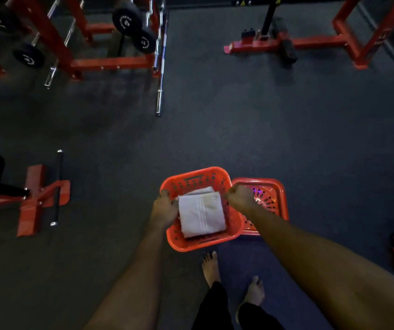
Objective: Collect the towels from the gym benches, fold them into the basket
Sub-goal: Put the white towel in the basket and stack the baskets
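The folded white towel point(200, 215) sits in the red basket point(203, 245), lower centre of the frame, with a striped band running down its middle. A second folded towel point(198, 190) peeks out from under its far edge. The top towel covers most of the basket's bottom.

The left hand point(165, 207) is on the basket's left rim, fingers curled over the edge and clamped on it, right beside the towel's corner. The right hand point(240, 198) is at the right rim, balled tight like a fist around that edge. Whether the basket rests on the floor or hangs in the grip, I cannot tell from up here.

Tucked against its right side, partly under the right forearm, is a second basket point(275, 189). It is the same red, and its perforated bottom shows a purple glint.

At the bottom edge are two bare feet point(211, 267) and black trouser legs point(215, 306) on the dark rubber floor point(215, 127).

Further out, a red bench base point(36, 201) sits at the left edge. A red rack point(110, 63) in the upper left carries black weight plates point(125, 19), with a chrome barbell point(160, 67) slanting down beside it. Another red machine frame point(310, 42) runs across the upper right.
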